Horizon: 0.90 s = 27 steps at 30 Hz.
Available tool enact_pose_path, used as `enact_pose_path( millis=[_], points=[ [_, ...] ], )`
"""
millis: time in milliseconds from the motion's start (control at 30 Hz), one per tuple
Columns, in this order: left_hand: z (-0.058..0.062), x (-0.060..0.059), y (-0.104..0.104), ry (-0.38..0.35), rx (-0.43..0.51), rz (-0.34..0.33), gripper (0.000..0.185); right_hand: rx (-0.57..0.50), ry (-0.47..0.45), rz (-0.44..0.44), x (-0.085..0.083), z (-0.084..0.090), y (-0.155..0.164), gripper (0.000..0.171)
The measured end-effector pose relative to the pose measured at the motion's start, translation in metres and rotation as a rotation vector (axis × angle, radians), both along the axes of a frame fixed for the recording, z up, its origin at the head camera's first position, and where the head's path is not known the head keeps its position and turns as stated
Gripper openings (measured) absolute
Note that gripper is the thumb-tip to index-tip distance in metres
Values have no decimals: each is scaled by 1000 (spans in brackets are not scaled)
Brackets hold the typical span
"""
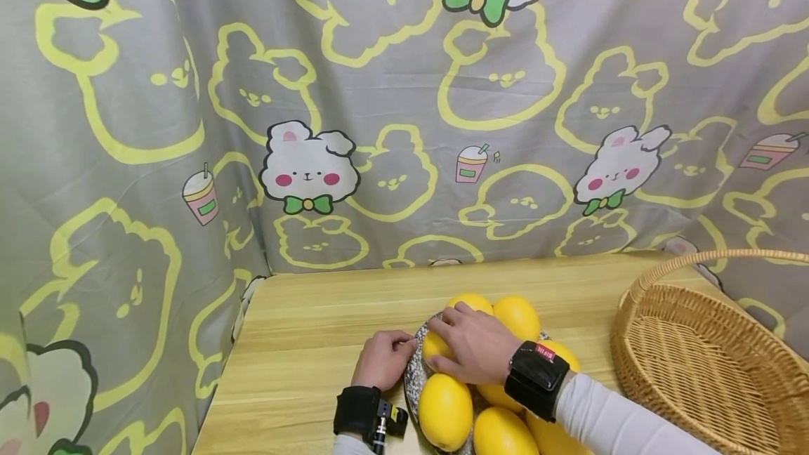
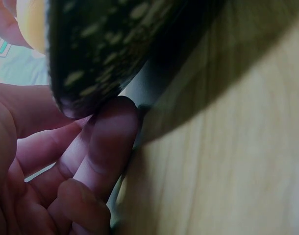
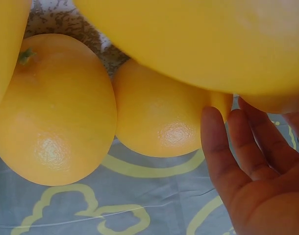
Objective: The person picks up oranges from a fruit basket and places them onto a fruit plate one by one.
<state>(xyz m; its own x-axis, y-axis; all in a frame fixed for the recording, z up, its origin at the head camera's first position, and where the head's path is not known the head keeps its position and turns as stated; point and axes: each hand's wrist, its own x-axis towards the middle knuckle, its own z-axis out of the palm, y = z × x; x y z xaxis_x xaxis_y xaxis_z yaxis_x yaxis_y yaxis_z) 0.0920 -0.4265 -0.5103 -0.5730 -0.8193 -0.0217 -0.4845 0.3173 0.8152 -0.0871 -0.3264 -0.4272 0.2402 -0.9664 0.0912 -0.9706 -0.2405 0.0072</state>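
1. The surface [image 1: 303, 328] runs from the near edge back to a hanging cloth [image 1: 392, 104], which closes it off behind and along the left.
2. A plate [image 1: 412, 378] sits on the surface near the front edge, about midway across.
3. Lemons [image 1: 445, 411] are heaped on the plate, touching one another.
4. The wicker basket [image 1: 708, 357] stands on the surface to the right of the plate, apart from it.
5. The left hand [image 1: 382, 360] is at the plate's left rim, its fingers [image 2: 108, 142] touching the rim.
6. The right hand [image 1: 474, 346] lies on top of the heap, over the rear-left lemon [image 1: 436, 346].
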Motion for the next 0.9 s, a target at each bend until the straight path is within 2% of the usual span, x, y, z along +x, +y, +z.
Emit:
enact_pose_path(
  millis=[600, 900],
  points=[
    [4, -3, 2, 0, 1, -19, 23, 26, -7, -10, -5, 2, 4, 53],
    [0, 0, 0, -2, 15, -24, 24, 61, -34, 4, -4, 3, 5, 54]
  ],
)
